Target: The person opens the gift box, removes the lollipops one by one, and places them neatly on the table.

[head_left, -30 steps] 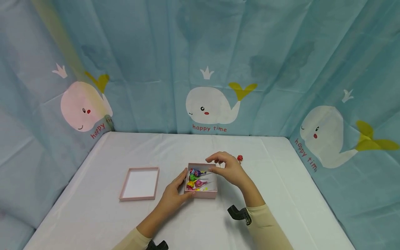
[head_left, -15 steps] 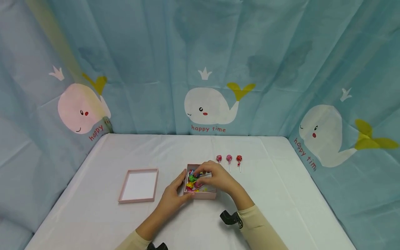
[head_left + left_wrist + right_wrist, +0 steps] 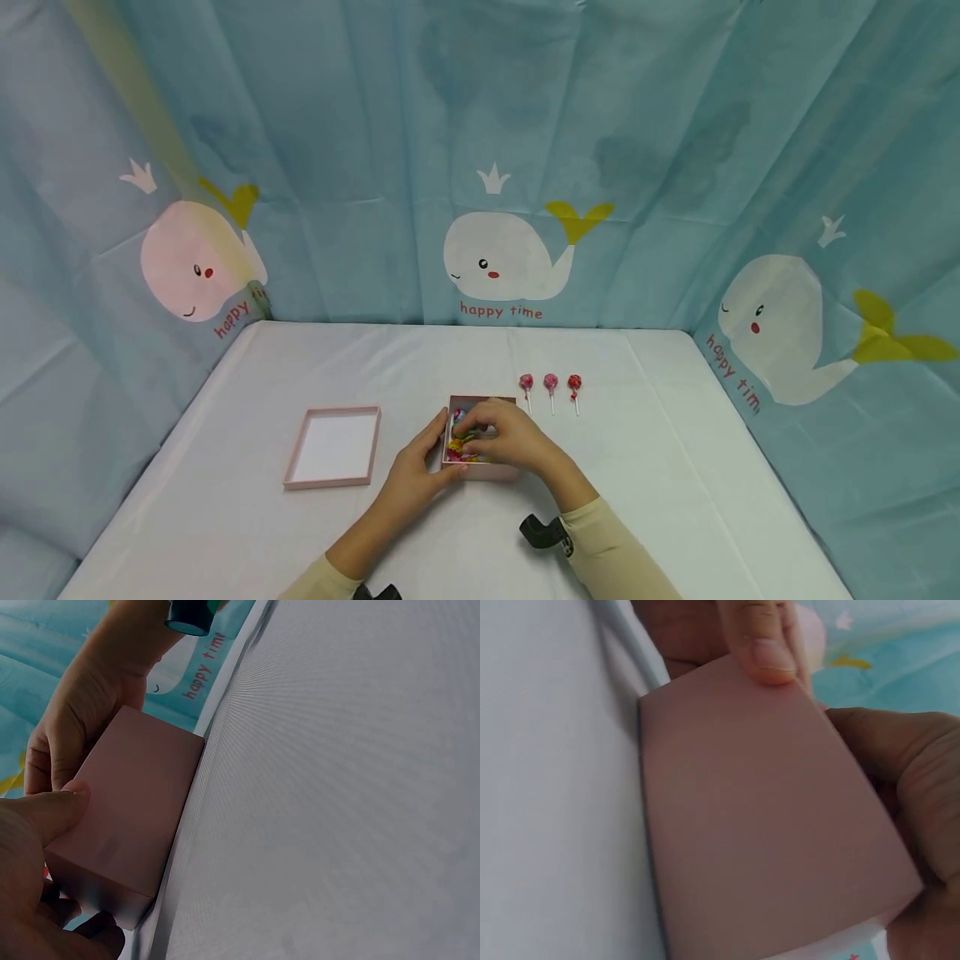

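Note:
A pink, open-topped box (image 3: 480,472) stands on the table, holding several wrapped lollipops (image 3: 459,446). My left hand (image 3: 417,468) grips the box at its front left corner, the thumb on the front wall and the fingers along the left side. In the left wrist view the thumb (image 3: 61,812) presses the pink wall. My right hand (image 3: 510,435) reaches over the right side into the box, its bent fingers and thumb down among the lollipops. Whether they pinch one is hidden; both wrist views show mainly the outside of the box.
Behind the box, to the right, 3 lollipops lie in a row, among them a pink one (image 3: 551,382) and a red one (image 3: 574,382). A pink-rimmed lid (image 3: 332,447) lies left on the white table (image 3: 675,467). A blue whale-print curtain (image 3: 360,167) surrounds the table.
My right hand has come from the box's right rim, near the row of lollipops, leftward into the box, then slightly nearer the front. My left hand has kept its grip on the box.

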A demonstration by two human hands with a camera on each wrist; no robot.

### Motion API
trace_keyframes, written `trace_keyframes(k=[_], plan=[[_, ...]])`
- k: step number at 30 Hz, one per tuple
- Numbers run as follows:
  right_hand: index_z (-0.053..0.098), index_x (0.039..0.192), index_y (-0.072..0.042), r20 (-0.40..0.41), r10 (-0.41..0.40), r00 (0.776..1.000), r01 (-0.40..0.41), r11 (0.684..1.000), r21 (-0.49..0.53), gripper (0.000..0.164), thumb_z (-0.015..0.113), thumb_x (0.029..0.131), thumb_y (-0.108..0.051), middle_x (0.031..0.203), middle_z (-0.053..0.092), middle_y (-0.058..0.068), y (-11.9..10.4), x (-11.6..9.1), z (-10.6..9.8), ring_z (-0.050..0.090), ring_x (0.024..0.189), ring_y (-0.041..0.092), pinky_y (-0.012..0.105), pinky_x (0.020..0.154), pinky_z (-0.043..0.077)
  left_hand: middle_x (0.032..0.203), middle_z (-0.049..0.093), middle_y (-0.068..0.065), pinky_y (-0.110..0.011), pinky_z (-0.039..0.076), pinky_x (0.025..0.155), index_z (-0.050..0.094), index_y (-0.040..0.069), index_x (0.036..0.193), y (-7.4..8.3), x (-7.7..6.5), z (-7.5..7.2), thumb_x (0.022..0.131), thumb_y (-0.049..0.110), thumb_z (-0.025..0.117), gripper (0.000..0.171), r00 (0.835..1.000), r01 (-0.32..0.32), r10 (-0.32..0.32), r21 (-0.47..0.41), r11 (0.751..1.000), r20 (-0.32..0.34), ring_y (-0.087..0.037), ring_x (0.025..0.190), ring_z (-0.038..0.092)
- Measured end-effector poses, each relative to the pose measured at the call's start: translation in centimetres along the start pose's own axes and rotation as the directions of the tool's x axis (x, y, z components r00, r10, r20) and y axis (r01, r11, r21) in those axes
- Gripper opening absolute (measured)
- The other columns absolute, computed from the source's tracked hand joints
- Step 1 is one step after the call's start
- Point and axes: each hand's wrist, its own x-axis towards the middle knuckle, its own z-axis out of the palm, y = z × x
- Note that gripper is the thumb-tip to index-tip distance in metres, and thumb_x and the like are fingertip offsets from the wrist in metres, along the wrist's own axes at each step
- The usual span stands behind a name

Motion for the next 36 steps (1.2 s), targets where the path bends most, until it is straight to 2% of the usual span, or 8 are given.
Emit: trace_keyframes(k=[5,8,13,16,23,26,36], plan=[[0.078,0.107,-0.031,0.019,-0.043,0.999,0.046,0.980,-0.195,0.022,0.085,0.086,-0.030,0.104,0.073,-0.021,0.2,0.0,0.6,0.062,0.091,0.009,0.031,0.088,0.049,0.164,0.037,0.002,-0.043,0.030,0.123,0.036,0.014,0.160,-0.1,0.0,0.0,0.082,0.029,0.088,0.094,1.000,-0.012,0.012,0.004,1.000,-0.009,-0.020,0.151,0.034],[0.079,0.106,-0.034,0.048,-0.035,0.998,0.045,0.967,-0.250,0.022,0.085,0.085,-0.033,0.103,0.072,-0.025,0.3,-0.2,0.8,0.061,0.090,0.006,0.028,0.085,0.048,0.165,0.035,0.002,-0.042,0.029,0.123,0.034,0.015,0.161,-0.1,0.0,0.1,0.083,0.031,0.086,0.095,1.000,-0.007,0.007,-0.006,1.000,0.004,-0.020,0.152,0.033],[0.079,0.106,-0.038,0.111,-0.008,0.994,0.037,0.965,-0.260,0.019,0.082,0.087,-0.035,0.104,0.071,-0.029,0.4,-0.5,0.9,0.059,0.093,-0.002,0.025,0.086,0.049,0.166,0.029,0.001,-0.044,0.027,0.124,0.029,0.016,0.162,-0.3,-0.3,0.4,0.084,0.038,0.084,0.097,0.999,0.013,-0.013,0.002,1.000,0.041,-0.024,0.153,0.029],[0.080,0.107,-0.039,0.158,-0.004,0.987,0.046,0.964,-0.263,0.018,0.080,0.089,-0.036,0.104,0.071,-0.030,0.4,-0.2,0.8,0.058,0.093,-0.006,0.023,0.085,0.050,0.166,0.030,0.002,-0.044,0.028,0.124,0.030,0.016,0.162,-0.3,-0.3,0.4,0.084,0.036,0.084,0.097,0.999,0.008,-0.008,0.000,1.000,0.038,-0.023,0.153,0.029],[0.079,0.104,-0.040,0.268,0.049,0.962,0.020,0.968,-0.249,0.015,0.079,0.091,-0.033,0.094,0.068,-0.030,0.2,1.1,0.3,0.059,0.090,-0.012,0.016,0.082,0.053,0.166,0.032,0.005,-0.029,0.028,0.123,0.032,0.018,0.161,-0.1,0.1,0.1,0.084,0.034,0.085,0.095,1.000,0.014,-0.014,-0.002,1.000,0.024,-0.013,0.152,0.030],[0.079,0.104,-0.040,0.283,0.078,0.956,-0.006,0.969,-0.246,0.015,0.080,0.091,-0.032,0.093,0.067,-0.031,0.0,1.3,0.2,0.058,0.091,-0.010,0.017,0.082,0.052,0.167,0.032,0.003,-0.025,0.027,0.122,0.032,0.017,0.162,-0.1,0.1,0.0,0.085,0.033,0.085,0.095,0.999,0.013,-0.013,-0.007,1.000,0.031,-0.013,0.152,0.029],[0.080,0.103,-0.036,0.305,0.074,0.950,-0.007,0.976,-0.216,0.015,0.080,0.091,-0.028,0.093,0.070,-0.029,-0.4,1.5,0.3,0.057,0.091,-0.009,0.013,0.081,0.051,0.165,0.032,0.008,-0.030,0.026,0.124,0.033,0.019,0.161,0.0,0.1,-0.2,0.084,0.033,0.086,0.095,0.999,0.034,-0.034,-0.003,0.999,0.024,-0.013,0.152,0.029]])
